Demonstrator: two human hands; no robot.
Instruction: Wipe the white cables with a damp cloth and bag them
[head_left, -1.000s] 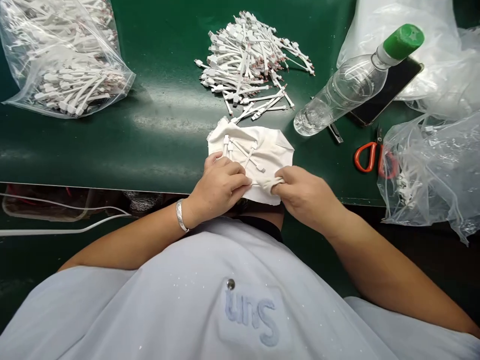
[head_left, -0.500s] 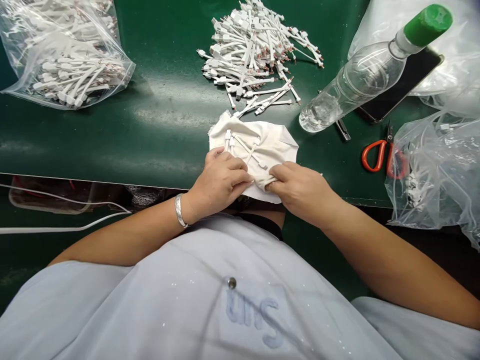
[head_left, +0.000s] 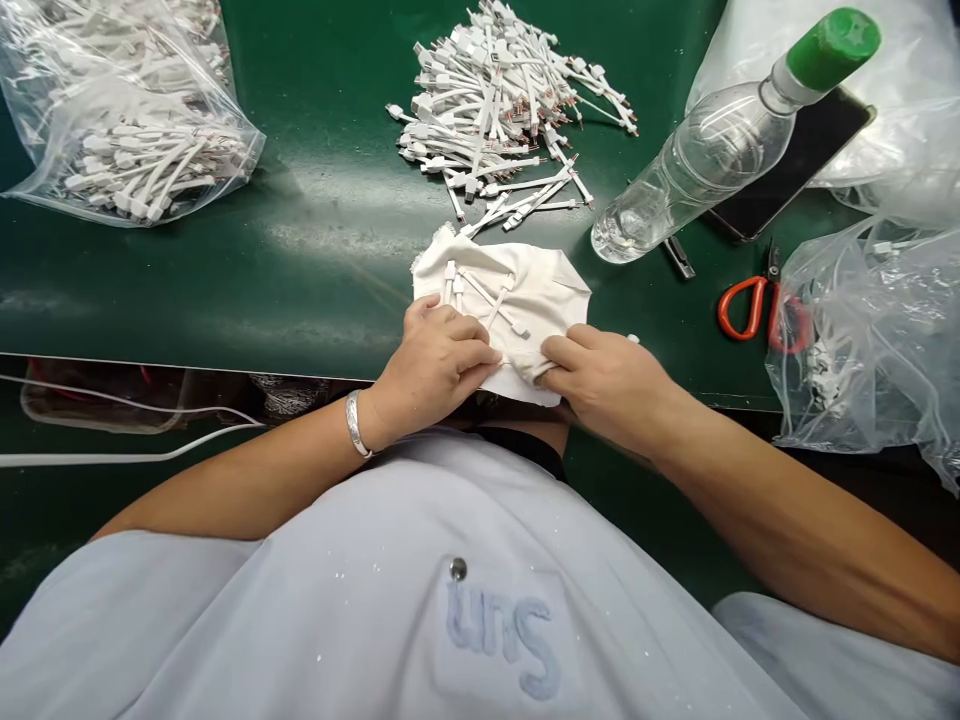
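Near edge of bench (head_left: pixel 322 290), middle: off-white cloth (head_left: pixel 551 285) lies across the edge, its near margin overhanging toward the lap. Left hand (head_left: pixel 439 365), silver bracelet (head_left: pixel 357 424) at wrist, rests over the cloth's left part; thumb and index fingers pressed together at the cloth's near part, exact item between them cannot be told. Right hand (head_left: pixel 611 385) pinches a bunched fold at the cloth's near right corner, fingers closed on it. Small white tip visible beyond the right hand; identity unclear. Several short white USB cables (head_left: pixel 495 300) lie on the cloth, partly crossed, some running under the left fingers. To the right, near edge: red-handled scissors (head_left: pixel 742 309), one handle loop beneath a clear plastic bag (head_left: pixel 870 350). Farther back: small metal tool (head_left: pixel 679 258), tilted clear bottle (head_left: pixel 697 170) with green cap, black smartphone (head_left: pixel 795 165) behind it. Toward far edge, centre: loose cable pile (head_left: pixel 495 100). Far left corner: transparent bag of cables (head_left: pixel 157 140).
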